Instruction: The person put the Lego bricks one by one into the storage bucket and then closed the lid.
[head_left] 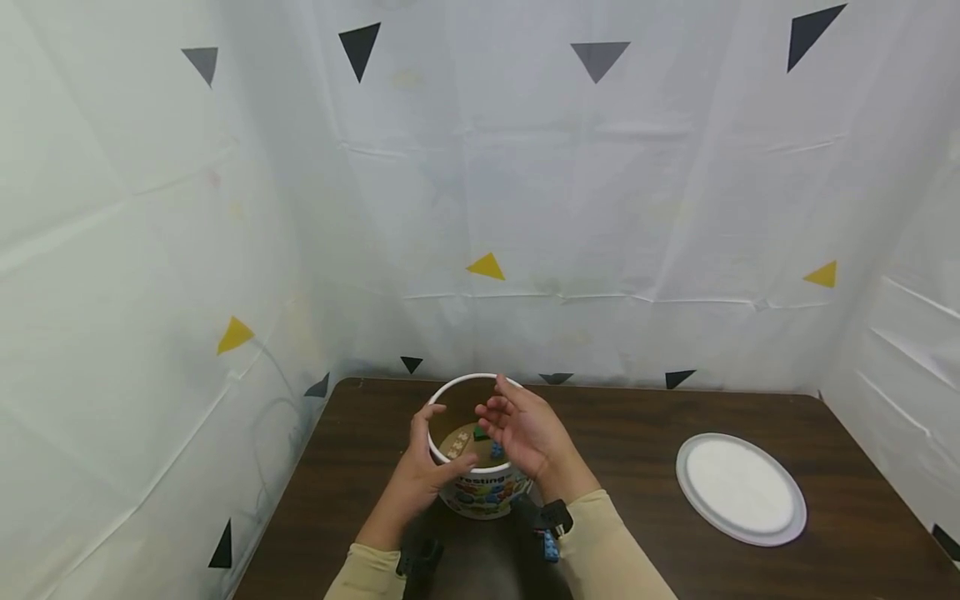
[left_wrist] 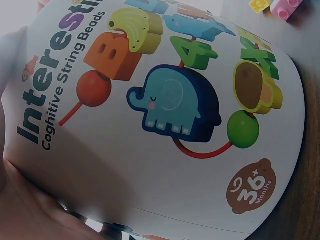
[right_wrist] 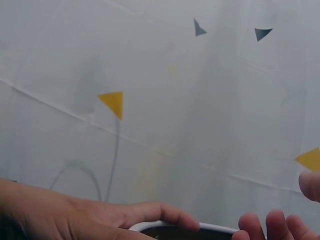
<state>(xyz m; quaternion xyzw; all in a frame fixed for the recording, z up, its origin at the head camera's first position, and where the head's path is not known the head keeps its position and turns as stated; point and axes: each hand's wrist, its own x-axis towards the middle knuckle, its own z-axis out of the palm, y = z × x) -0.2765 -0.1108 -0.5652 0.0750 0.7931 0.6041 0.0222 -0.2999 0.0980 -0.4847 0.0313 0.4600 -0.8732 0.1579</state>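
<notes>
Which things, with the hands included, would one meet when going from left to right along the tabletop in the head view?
Left hand → printed tub with white rim → right hand → round white lid.

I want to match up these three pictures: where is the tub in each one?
Head: the tub sits low, about the middle.
Left wrist: its printed side fills most of the picture.
Right wrist: only part of its rim and dark inside show, at the bottom edge.
Shared landmark: the left hand, at the tub's left in every view.
</notes>
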